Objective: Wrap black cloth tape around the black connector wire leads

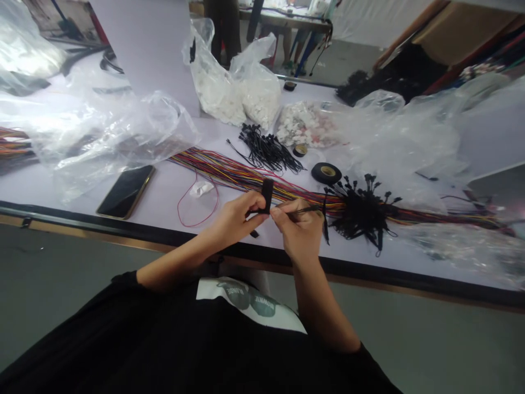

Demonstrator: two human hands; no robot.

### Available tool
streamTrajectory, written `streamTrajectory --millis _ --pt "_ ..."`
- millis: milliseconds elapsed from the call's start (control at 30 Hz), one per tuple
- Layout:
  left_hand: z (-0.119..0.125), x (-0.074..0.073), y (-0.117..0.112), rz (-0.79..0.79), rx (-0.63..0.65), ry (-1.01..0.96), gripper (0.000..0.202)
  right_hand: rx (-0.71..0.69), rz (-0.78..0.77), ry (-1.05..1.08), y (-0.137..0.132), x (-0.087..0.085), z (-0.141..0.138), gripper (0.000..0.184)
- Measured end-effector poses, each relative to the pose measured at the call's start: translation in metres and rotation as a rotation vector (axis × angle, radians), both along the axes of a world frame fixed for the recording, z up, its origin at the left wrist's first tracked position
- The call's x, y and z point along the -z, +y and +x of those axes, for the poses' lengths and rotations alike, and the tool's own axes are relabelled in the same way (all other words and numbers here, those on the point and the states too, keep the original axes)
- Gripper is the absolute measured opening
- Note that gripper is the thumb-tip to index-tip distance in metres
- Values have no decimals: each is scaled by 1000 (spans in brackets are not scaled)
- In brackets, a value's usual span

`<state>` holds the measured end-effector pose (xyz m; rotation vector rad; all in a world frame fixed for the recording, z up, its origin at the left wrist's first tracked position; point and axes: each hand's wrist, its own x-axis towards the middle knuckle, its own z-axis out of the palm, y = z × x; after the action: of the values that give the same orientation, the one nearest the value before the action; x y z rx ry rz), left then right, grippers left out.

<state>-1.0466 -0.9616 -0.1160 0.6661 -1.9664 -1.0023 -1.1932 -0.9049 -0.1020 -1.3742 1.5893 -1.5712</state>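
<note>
My left hand [237, 218] is closed, pinching a small black strip of tape [267, 195] that stands up from its fingers. My right hand [298, 224] is closed round a thin black wire [308, 209], its fingertips meeting the left hand's at the strip. Both hands hover over the near edge of the white table [164, 197]. Just behind them lies a long bundle of coloured wires [241, 174]. To the right of my right hand sits a heap of black wires with connectors [363, 210].
A phone [125, 191] lies face up at the left. A loose red wire loop [197, 208] and a black tape roll [326, 173] lie near the bundle. Black cable ties [268, 150] and clear plastic bags [118, 128] of white parts [256, 101] fill the back.
</note>
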Motion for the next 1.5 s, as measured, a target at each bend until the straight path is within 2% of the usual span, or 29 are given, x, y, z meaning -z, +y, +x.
streamTrajectory --millis 67,167,233,300,367,433,500,567,667,733,800,867,967,1033,1100,1167,1200,1267,1333,1433,1500 --pt "-9 4 4 26 -96 70 10 -52 26 -7 2 -2 3 21" --pt "-18 6 11 99 -114 168 13 -105 67 63 2 -2 4 17" --pt "-20 6 14 216 -116 253 15 -24 9 187 1 -1 2 16" --pt "-20 5 13 407 -94 365 24 71 -62 291 1 -1 0 15" --pt "-19 3 8 631 -11 464 43 84 -91 331 3 -2 0 14" --pt "-17 3 2 838 173 464 54 30 -74 313 4 -3 1 15" --pt "-14 2 -4 946 337 416 56 6 -20 212 3 -2 2 19" --pt "-9 1 -5 901 378 391 54 20 34 17 -1 2 2 24" --pt "3 -2 -3 579 323 291 53 39 46 -269 -9 8 -2 29" --pt "11 -6 -4 357 346 162 70 28 62 -280 -11 8 -7 29" --pt "15 -6 -6 251 444 49 81 1 95 -161 -9 5 -11 26" --pt "13 -4 -8 224 426 -2 64 -13 104 -23 -4 1 -12 23" --pt "2 2 -7 188 140 10 23 -7 64 54 2 -3 -10 23" --pt "-5 4 -3 136 25 24 9 -53 51 10 4 -3 -7 23" --pt "-9 4 2 105 8 57 6 -142 69 -20 4 -2 -4 20" --pt "-12 2 6 129 12 119 9 -171 67 31 3 -1 -4 19" --pt "-12 2 7 173 21 162 10 -140 43 85 2 -1 -4 18" --pt "-12 2 7 324 31 281 19 -30 -32 193 1 -2 -5 17" --pt "-12 1 3 526 47 408 40 28 -90 242 1 -3 -5 17" --pt "-11 -1 -6 801 199 421 53 -23 -113 217 2 -2 -3 17" --pt "-10 -2 -9 894 330 354 55 -47 -96 159 2 1 -2 18"
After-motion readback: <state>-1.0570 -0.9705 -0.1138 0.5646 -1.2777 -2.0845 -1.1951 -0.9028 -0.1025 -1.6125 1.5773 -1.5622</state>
